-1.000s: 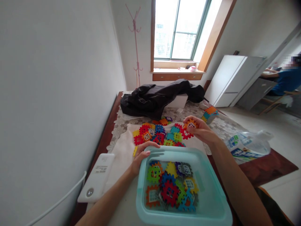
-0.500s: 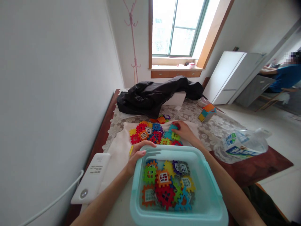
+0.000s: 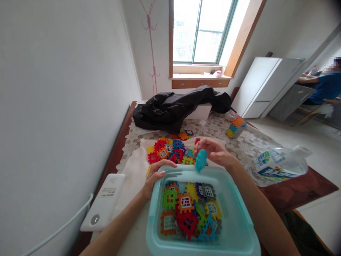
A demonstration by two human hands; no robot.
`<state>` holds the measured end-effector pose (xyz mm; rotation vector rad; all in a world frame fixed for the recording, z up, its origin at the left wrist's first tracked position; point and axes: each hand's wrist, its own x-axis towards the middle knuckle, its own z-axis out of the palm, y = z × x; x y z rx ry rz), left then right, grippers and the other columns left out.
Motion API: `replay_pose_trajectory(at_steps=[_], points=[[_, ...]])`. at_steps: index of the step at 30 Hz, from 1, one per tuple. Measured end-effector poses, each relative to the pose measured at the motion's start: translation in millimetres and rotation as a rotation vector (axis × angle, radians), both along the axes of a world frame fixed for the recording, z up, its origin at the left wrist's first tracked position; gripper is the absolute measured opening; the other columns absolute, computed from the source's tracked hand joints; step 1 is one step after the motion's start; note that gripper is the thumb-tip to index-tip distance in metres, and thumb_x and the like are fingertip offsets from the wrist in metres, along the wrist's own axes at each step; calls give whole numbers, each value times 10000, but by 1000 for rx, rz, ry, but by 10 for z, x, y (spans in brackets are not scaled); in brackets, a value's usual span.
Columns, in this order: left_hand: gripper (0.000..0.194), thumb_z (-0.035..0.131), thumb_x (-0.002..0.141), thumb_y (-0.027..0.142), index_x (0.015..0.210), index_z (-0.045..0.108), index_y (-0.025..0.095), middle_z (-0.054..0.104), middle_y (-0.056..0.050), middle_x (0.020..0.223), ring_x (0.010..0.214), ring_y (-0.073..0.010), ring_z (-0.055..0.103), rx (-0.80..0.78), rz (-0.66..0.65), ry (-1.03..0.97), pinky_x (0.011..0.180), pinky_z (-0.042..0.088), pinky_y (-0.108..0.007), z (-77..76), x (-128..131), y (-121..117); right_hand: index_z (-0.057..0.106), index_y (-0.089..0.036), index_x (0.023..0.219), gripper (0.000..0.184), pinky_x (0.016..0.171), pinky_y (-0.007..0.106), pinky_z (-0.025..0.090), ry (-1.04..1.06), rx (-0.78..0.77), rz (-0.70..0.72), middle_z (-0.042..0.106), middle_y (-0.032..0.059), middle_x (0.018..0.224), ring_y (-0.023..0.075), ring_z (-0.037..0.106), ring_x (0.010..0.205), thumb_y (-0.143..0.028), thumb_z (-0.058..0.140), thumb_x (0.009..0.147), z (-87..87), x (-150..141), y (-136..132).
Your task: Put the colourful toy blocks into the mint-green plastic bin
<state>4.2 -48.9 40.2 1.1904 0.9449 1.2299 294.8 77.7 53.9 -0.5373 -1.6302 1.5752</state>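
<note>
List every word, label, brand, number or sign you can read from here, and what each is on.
No text is clear enough to quote.
Plastic bottle: large blue lettering on its label, too blurred and angled to read.
White device: short lines of small dark print, too small and blurred.
Toy pieces in the tub: no lettering that I can make out.

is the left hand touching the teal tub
Touching. The head view shows the left hand at the far left corner of the teal tub, its thumb and fingers on the rim.
</note>
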Motion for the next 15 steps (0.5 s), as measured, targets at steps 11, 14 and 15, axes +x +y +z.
replay_pose_trajectory(at_steps=[11, 14, 15], points=[[348, 645, 861, 385, 1073, 849, 198, 766, -70, 1111, 934, -233, 664, 0, 11, -35, 806, 526, -301, -57, -1, -5, 758, -209, 1243, 361, 1192, 501, 466, -949, 564, -207, 677, 147, 1341, 320, 602, 1307, -436, 683, 972, -619, 157, 428], [354, 647, 857, 398, 1064, 851, 196, 770, -69, 1105, 911, -232, 671, 11, 4, -41, 798, 527, -307, -63, -8, 5, 700, -231, 1218, 339, 1114, 431, 520, -885, 490, -166, 690, 99, 1287, 268, 634, 1226, -414, 730, 934, -656, 139, 419], [355, 648, 853, 396, 1061, 851, 192, 772, -70, 1100, 908, -234, 672, 14, 1, -42, 793, 527, -307, -60, -8, 7, 680, -241, 1227, 349, 1081, 420, 537, -871, 451, -161, 701, 84, 1266, 257, 652, 1183, -403, 735, 923, -666, 123, 411]])
